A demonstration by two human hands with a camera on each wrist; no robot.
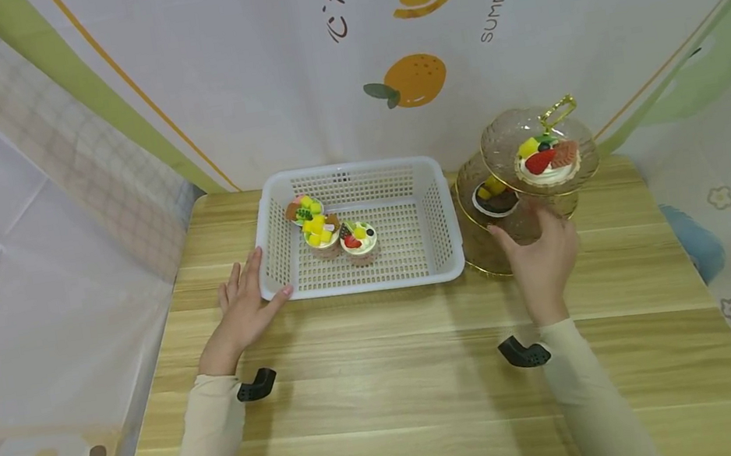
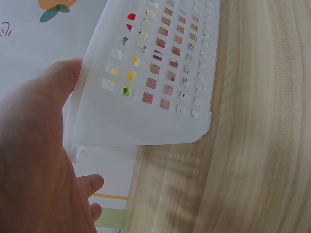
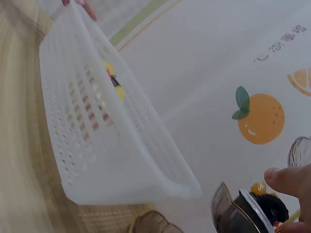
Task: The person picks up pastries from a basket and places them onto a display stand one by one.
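Observation:
My left hand (image 1: 245, 305) rests on the near left corner of a white plastic basket (image 1: 447, 276), its thumb along the front rim and its fingers spread at the left side. Inside the basket are three fruit-topped toy cupcakes, one with a strawberry (image 1: 359, 241). My right hand (image 1: 542, 249) reaches in at the middle tier of a clear, gold-rimmed tiered stand (image 1: 500, 131). A dark-topped cupcake (image 1: 495, 199) with yellow pieces sits on that tier, close to the parted thumb and fingers. Part of the fingers is hidden beneath the top tier.
On the top tier stands a fruit tart (image 1: 547, 160) with a strawberry, below a gold handle (image 1: 558, 111). The bottom tier is partly covered by the right hand. Everything stands on a wooden table (image 1: 391, 397), with a printed curtain (image 1: 283, 59) behind.

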